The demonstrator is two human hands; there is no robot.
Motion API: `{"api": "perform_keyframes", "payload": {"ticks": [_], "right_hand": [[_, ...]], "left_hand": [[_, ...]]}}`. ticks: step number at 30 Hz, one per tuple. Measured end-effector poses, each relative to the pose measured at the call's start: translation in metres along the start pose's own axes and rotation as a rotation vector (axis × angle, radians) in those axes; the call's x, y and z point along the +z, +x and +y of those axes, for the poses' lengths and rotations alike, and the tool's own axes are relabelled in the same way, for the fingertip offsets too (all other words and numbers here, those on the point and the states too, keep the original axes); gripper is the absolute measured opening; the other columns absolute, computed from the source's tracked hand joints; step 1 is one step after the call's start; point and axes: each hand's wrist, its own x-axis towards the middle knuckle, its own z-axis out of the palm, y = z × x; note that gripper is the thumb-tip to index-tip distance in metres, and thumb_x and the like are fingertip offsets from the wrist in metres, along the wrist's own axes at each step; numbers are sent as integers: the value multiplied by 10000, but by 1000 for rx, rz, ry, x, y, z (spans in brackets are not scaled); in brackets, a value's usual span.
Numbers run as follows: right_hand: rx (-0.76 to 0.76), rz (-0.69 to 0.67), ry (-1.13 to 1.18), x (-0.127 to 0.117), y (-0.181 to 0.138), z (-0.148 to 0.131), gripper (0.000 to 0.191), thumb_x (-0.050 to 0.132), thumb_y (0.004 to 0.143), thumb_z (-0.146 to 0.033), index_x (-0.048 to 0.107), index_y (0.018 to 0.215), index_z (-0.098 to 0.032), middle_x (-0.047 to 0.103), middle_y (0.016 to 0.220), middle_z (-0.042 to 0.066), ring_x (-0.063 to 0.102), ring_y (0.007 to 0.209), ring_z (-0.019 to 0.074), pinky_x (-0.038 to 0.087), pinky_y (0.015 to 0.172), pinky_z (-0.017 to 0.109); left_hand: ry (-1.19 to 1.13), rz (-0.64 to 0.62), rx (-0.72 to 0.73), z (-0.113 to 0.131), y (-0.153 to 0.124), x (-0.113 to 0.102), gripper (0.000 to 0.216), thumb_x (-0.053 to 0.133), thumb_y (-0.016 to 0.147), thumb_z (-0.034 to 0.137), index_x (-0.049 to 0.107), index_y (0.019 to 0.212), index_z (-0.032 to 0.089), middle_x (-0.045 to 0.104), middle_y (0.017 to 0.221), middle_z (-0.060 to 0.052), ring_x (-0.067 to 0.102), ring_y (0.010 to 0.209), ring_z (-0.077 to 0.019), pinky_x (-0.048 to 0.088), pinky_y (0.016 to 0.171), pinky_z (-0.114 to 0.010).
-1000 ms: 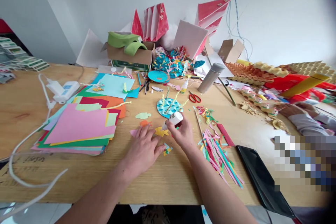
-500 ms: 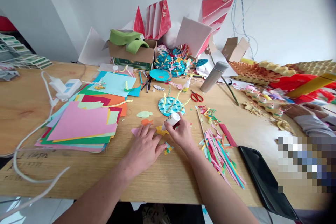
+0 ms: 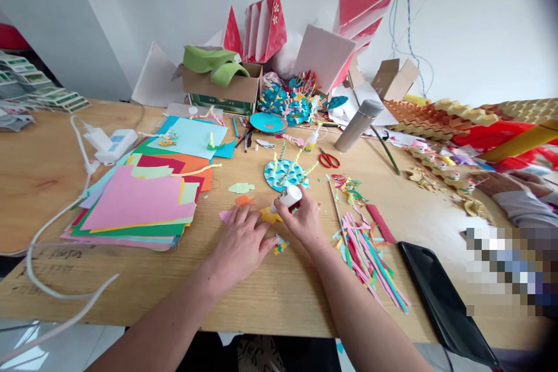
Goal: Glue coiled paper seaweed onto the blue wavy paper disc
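Observation:
My right hand point(image 3: 305, 222) is closed round a small white glue bottle point(image 3: 288, 197), its tip pointing down at a yellow paper cut-out point(image 3: 268, 215) on the wooden table point(image 3: 270, 296). My left hand point(image 3: 240, 241) lies flat with fingers spread, pressing the table just left of that cut-out. An orange paper fish point(image 3: 244, 200), a pale green paper shape point(image 3: 240, 188) and a pink scrap point(image 3: 225, 216) lie near its fingertips. A blue patterned paper disc point(image 3: 285, 173) with twisted paper stalks sits just beyond the bottle. A small multicoloured scrap point(image 3: 279, 245) lies between my hands.
A stack of coloured paper sheets point(image 3: 139, 203) lies to the left, a pile of paper strips point(image 3: 370, 256) and a black tablet point(image 3: 444, 296) to the right. Red scissors point(image 3: 328, 158), a metal flask point(image 3: 358, 118), a cardboard box point(image 3: 220, 87) and another person's hands point(image 3: 510, 183) are further off. A white cable point(image 3: 56, 221) loops at left.
My hands have kept their hold and place on the cut-out; the bottle tip shifted slightly. The view has drifted a little, nothing else has moved.

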Motion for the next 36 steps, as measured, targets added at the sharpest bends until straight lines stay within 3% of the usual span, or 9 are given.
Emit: {"api": "perform_keyframes", "payload": {"ticks": [13, 20, 26, 31, 36], "right_hand": [[1, 19, 50, 1, 0, 3, 180, 627, 746, -320, 498, 773, -198, 520, 601, -47, 463, 514, 101, 375, 507, 232], [181, 225, 424, -7, 6, 5, 274, 678, 731, -414, 535, 769, -183, 566, 619, -25, 522, 504, 119, 418, 479, 253], [220, 278, 709, -10, 13, 2, 250, 695, 733, -384, 560, 758, -175, 570, 603, -30, 506, 473, 106, 414, 437, 241], [239, 186, 767, -6, 16, -12, 242, 694, 733, -377, 580, 767, -166, 573, 601, -23, 509, 479, 105, 428, 446, 243], [259, -62, 646, 13, 14, -42, 292, 696, 715, -403, 532, 793, -175, 599, 636, -7, 525, 477, 117, 431, 442, 252]], "left_hand": [[10, 14, 4, 0, 0, 0, 339, 444, 948, 440, 662, 1063, 207, 611, 1199, -99, 455, 1237, -301, 344, 1065, -547], [-30, 6, 11, -1, 0, -8, 393, 407, 959, 461, 649, 1170, 233, 616, 1231, -81, 413, 1287, -308, 372, 1053, -531], [-19, 103, 12, -12, -20, -24, 372, 431, 954, 435, 672, 1125, 209, 629, 1225, -78, 425, 1277, -292, 379, 1067, -522], [67, 196, -71, -32, -53, -21, 315, 456, 951, 376, 659, 1121, 206, 624, 1225, -76, 439, 1258, -287, 411, 1046, -515], [134, 225, -122, -37, -67, -10, 336, 462, 945, 378, 620, 1192, 214, 577, 1305, -76, 390, 1305, -319, 405, 1048, -540]]}}
